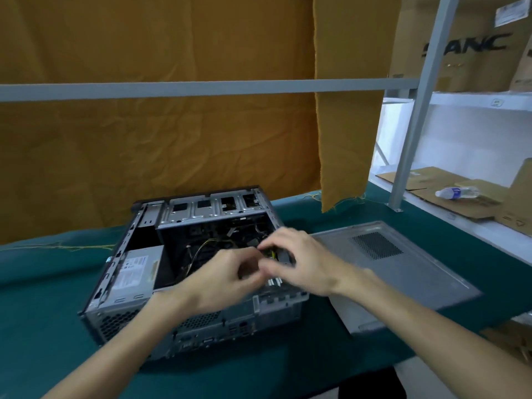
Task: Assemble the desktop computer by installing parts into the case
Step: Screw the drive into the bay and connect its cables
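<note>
- The small grey and yellow-green part (278, 256) between the two hands is mostly covered by fingers and blurred; what it is cannot be told.
- The left hand (227, 276) and right hand (299, 259) are motion-blurred, so their exact hold is unclear.
- Both hands hide the near right interior of the open grey metal computer case (138, 286).
- Both forearms run off the bottom edge.
- The white label (131, 273) on the silver power supply box is too small to read.

Cardboard box (466, 44) on shelf reads perhaps "SANC"; other labels illegible.
</note>
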### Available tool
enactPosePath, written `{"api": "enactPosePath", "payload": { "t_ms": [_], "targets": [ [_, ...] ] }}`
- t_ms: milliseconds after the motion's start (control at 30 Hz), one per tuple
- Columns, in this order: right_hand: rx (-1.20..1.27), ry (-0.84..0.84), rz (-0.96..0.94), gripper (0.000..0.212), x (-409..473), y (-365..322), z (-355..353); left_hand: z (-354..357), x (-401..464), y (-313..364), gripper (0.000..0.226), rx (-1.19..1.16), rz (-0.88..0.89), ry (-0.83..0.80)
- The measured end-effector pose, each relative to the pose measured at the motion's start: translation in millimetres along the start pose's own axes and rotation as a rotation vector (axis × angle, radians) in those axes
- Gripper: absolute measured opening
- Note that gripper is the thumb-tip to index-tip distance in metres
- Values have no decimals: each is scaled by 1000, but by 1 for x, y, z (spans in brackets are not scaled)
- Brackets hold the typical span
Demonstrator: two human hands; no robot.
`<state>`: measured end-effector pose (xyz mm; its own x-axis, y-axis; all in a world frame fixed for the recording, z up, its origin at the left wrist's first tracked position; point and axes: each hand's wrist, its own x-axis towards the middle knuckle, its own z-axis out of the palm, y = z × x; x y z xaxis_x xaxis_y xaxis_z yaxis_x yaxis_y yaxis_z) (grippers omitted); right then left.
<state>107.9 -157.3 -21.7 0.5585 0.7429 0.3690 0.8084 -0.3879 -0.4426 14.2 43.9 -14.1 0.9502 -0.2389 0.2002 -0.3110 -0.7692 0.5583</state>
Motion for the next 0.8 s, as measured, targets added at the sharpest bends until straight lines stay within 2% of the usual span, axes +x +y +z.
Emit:
{"api": "enactPosePath", "payload": {
  "t_ms": [100, 200, 300, 400, 500, 667, 800],
  "targets": [
    [-285, -94, -64, 90, -41, 3, 4, 16, -15, 2, 85, 410, 81, 56],
    [-525, -82, -155, 105, -55, 9, 10, 32, -21, -4, 100, 631, 125, 172],
    [-570, -33, -201, 96, -54, 11, 13, 42, -22, -8, 95, 674, 130, 279],
    [-414, -62, -149, 84, -52, 14, 1, 36, -23, -9, 92, 595, 170, 307],
    [-241, 18, -57, 56, -51, 15, -15, 26, -21, -7, 67, 424, 164, 276],
    [-97, 81, 11, 19, -30, 9, -22, 26, -12, -4, 34, 341, 100, 317],
    [-90, 93, 68, 20, -28, 15, -19, 27, -8, -5, 29, 342, 55, 305]
  ]
}}
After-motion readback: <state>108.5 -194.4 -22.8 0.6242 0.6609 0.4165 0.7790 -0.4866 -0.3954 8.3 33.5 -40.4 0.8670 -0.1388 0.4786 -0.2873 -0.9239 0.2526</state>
